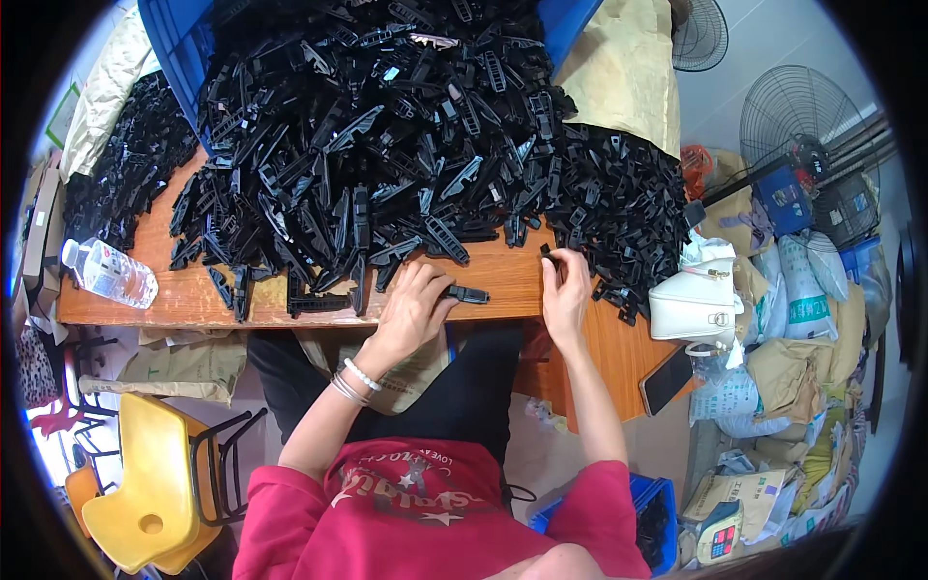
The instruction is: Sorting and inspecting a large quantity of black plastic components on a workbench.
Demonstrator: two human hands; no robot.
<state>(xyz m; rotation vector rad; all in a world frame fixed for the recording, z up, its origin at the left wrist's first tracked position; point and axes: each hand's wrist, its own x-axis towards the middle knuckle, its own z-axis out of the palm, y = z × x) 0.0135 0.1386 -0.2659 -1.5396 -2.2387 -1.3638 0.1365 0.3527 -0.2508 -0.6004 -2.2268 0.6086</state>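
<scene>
My left hand (414, 305) is closed at the table's front edge, with a long black plastic part (469, 294) in its fingers, pointing right. To the right, my right hand (566, 295) pinches a small black plastic piece (547, 253) between thumb and forefinger. The two parts are apart. Just beyond both hands spreads a large heap of long, ribbed black plastic parts (367, 164) on the wooden table (503, 263). A second heap of smaller black pieces (623, 193) lies beside my right hand.
A tipped blue bin (179, 58) stands behind the large heap. A clear bottle (111, 274) lies at the left; a white handbag (693, 298) and a phone (667, 381) sit at the right. Nearby are a yellow chair (150, 474), a blue crate (665, 493) and a fan (797, 111).
</scene>
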